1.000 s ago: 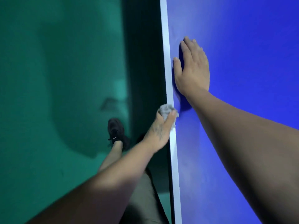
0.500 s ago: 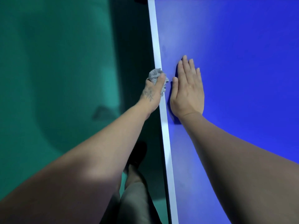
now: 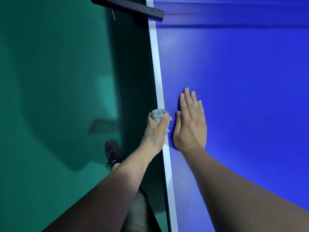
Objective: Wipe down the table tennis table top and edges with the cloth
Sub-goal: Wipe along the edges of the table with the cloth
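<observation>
We found the edge-wiping step in hand. The left hand point(image 3: 154, 131) gripped the bunched grey cloth point(image 3: 159, 117), thumb and fingers curled round it, pressing it against the white left edge of the table point(image 3: 157, 67). The right hand point(image 3: 190, 124) lay flat on the blue top just beside that edge, fingers straight and together. In our judgement, the next move called for drawing the cloth along the edge toward the net bracket point(image 3: 133, 7) at the far corner.
</observation>
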{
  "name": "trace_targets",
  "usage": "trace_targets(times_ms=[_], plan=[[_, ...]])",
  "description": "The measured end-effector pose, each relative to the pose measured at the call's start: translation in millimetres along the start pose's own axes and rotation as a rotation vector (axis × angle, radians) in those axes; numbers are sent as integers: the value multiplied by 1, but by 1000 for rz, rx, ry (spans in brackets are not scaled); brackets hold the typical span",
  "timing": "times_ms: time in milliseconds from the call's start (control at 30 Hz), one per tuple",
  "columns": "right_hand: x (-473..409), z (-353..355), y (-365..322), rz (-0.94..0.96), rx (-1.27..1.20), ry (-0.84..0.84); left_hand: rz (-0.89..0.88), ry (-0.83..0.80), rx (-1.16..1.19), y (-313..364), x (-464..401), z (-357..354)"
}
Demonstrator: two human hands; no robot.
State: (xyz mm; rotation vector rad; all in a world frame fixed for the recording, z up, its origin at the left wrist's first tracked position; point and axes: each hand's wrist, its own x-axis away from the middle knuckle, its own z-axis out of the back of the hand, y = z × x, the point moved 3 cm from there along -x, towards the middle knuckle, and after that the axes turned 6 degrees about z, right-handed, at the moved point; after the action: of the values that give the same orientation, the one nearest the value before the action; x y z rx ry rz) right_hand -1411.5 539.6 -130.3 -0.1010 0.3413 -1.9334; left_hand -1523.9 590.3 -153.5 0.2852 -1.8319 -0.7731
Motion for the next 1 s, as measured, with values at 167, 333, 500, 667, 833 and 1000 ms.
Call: trace_targets(times_ms=[167, 333, 500, 667, 833, 1000], plan=[[0, 0, 1, -1, 3, -22, -127, -11, -158, 81, -51, 3], [2, 0, 1, 4, -10, -31, -110, 0, -269, 122, -91, 9], [3, -2, 1, 12, -12, -35, -125, 17, -192, 80, -65, 10], [3, -3, 0, 13, 2, -46, -13, -53, -183, 36, -37, 13], [3, -4, 1, 10, -11, -39, -25, -75, -298, 56, -52, 17], [4, -5, 3, 8, -13, -36, -82, -15, -280, 95, -91, 11]])
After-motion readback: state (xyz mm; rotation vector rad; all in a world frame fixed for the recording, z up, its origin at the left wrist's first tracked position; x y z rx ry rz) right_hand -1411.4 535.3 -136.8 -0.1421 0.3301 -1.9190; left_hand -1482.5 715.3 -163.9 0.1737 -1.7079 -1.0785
